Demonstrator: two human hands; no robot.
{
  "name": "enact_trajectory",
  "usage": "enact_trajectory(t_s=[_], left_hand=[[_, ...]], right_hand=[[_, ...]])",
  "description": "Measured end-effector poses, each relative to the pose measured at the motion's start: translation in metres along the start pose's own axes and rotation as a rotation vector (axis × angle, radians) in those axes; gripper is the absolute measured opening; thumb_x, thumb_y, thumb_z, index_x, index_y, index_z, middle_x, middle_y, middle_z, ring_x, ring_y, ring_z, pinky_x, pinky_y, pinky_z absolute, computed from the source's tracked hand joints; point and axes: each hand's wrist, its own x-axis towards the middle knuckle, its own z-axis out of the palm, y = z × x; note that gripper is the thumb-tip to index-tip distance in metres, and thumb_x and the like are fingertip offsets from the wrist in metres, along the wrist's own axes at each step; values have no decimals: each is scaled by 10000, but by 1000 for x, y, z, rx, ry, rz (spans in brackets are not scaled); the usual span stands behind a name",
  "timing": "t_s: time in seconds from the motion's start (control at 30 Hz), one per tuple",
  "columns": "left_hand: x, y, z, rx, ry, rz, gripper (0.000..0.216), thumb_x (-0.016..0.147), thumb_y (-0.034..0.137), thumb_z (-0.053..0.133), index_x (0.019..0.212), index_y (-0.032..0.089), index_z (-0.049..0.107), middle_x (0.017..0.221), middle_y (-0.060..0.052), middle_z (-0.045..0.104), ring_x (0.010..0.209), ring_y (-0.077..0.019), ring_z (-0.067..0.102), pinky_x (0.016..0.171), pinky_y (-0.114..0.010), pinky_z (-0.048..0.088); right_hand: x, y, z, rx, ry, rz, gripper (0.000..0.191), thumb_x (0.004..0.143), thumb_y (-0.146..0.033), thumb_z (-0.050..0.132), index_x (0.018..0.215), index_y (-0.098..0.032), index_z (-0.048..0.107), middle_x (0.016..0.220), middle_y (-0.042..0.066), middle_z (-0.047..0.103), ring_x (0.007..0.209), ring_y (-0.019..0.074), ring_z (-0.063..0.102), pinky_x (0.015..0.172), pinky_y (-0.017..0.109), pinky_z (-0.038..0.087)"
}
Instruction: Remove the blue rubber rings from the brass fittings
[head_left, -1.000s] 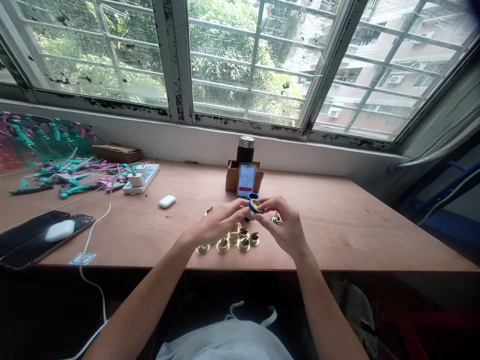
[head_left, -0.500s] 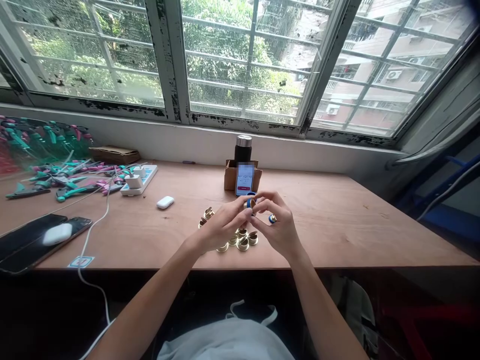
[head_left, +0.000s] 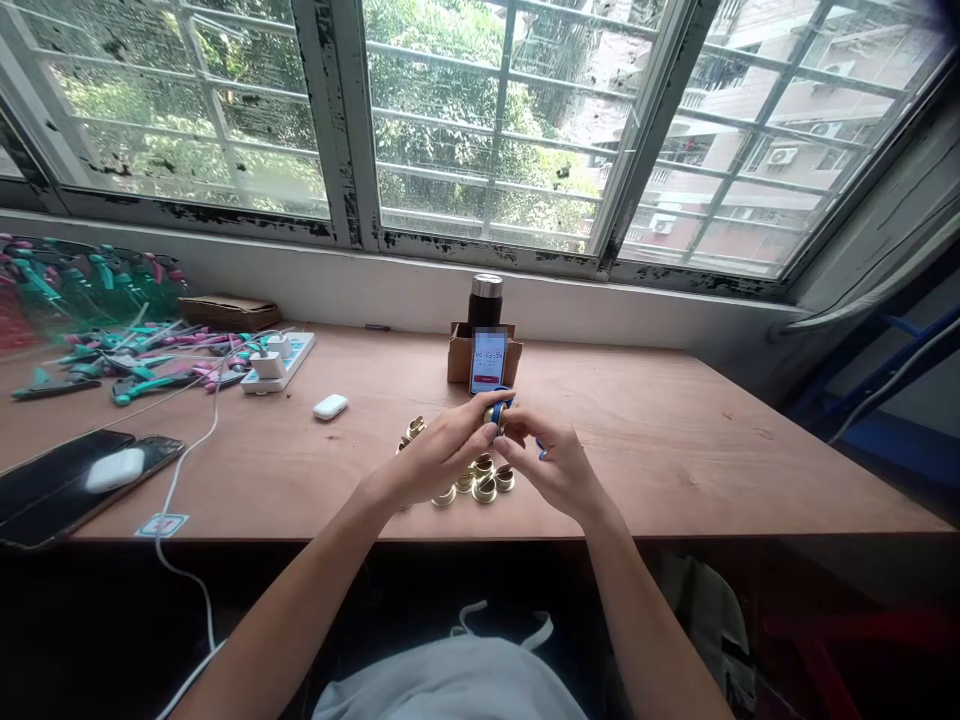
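Holding a brass fitting with a blue band [head_left: 498, 414] up between them, the left hand [head_left: 444, 449] and the right hand [head_left: 558, 469] meet at the fingertips, both closed narrowly around it just above the counter [head_left: 675, 440]. The fitting sits against the left thumb and fingertips, with the right fingers touching its near side. A small blue-and-brass piece [head_left: 541, 450] shows just beside the right fingers; whether it is gripped cannot be told. Directly below the hands stands a cluster of brass ring fittings [head_left: 484, 480], with two similar fittings [head_left: 412, 433] just left of the left hand. Farther left, a white cable [head_left: 174, 470] runs across the counter past dark smartphones [head_left: 67, 487] bearing a white earbud case [head_left: 115, 468]. Beyond lie a second white earbud case [head_left: 330, 406], a power strip [head_left: 279, 360] with plugged-in adapters, and a heap of teal and pink plastic parts [head_left: 135, 365]. Straight ahead, a propped smartphone [head_left: 489, 361] rests against a cardboard box [head_left: 459, 365] before a dark steel-capped flask [head_left: 486, 300]. A barred window [head_left: 480, 130] at the far edge overlooks trees and apartment buildings.
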Motion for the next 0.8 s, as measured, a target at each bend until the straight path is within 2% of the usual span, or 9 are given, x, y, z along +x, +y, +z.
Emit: enact_trajectory(t_s=[0.07,0.2,0.27,0.37,0.53,0.8], left_hand=[[0,0,-1,87,-8,8,453,1063,307,434,1511,243,439,1233,-93,705,1052,-226,684,874,-341,536],[1,3,-2,220,-35,-29,462,988,236,508,1447,205,477,1051,-51,732,790,-174,660,723,-297,499],[2,4,-2,284,-34,-41,468,960,230,536,1424,189,489,1001,-42,728,762,-176,648,699,-294,480],[1,4,0,352,-27,-36,446,957,223,519,1400,179,499,1025,-57,725,835,-209,667,729,-314,481],[0,-1,4,391,-43,-40,448,963,163,447,1407,202,497,1209,-83,715,1012,-254,692,852,-369,504],[1,-4,4,503,-24,-23,490,965,167,468,1455,176,476,1249,-121,711,1074,-282,697,897,-402,534]], right_hand=[[0,1,0,44,-17,22,156,1000,-349,649,1048,-209,699,827,16,649,768,172,603,733,307,491],[0,3,1,67,-29,58,204,997,-389,652,944,-201,711,831,28,682,763,175,622,703,294,482],[-1,4,2,60,-35,74,229,998,-390,649,894,-195,709,787,18,669,720,162,604,671,283,463],[0,5,6,55,-28,103,242,996,-393,647,869,-193,699,730,0,640,663,145,575,624,269,440],[0,10,9,18,-2,129,235,997,-396,640,904,-196,721,725,4,666,652,152,610,594,263,460],[0,17,10,90,-8,162,225,981,-416,669,953,-204,741,745,15,683,671,169,642,615,280,527]])
